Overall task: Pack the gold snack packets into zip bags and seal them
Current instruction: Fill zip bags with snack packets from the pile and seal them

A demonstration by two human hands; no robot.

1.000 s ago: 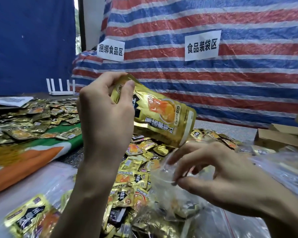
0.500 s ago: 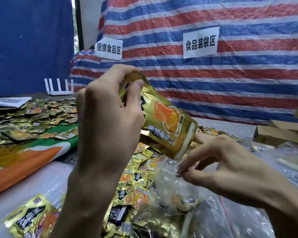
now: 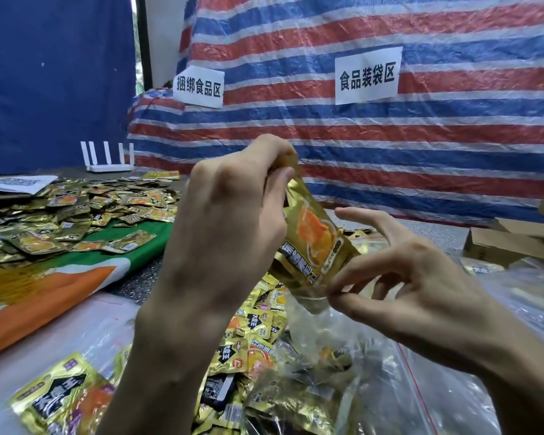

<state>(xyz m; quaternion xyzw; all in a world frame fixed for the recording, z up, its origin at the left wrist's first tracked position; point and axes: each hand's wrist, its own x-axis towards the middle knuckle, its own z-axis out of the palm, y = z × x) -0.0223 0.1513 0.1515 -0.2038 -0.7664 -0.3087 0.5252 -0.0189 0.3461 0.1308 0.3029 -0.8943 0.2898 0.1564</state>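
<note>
Left hand [image 3: 233,221] pinches the top edge of a glossy gold foil packet [image 3: 314,246]. It's flat and rectangular, long axis tilted, lower end pointing down-right into the mouth of a clear crinkly zip bag [image 3: 333,337]. Right hand [image 3: 421,287] pinches the bag's rim, other fingers spread. Bag holds a few packets already; loose packets [image 3: 258,331] heaped beside it.

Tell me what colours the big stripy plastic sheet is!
Red, blue and white; the striped plastic sheet shows best in the head view.
</note>
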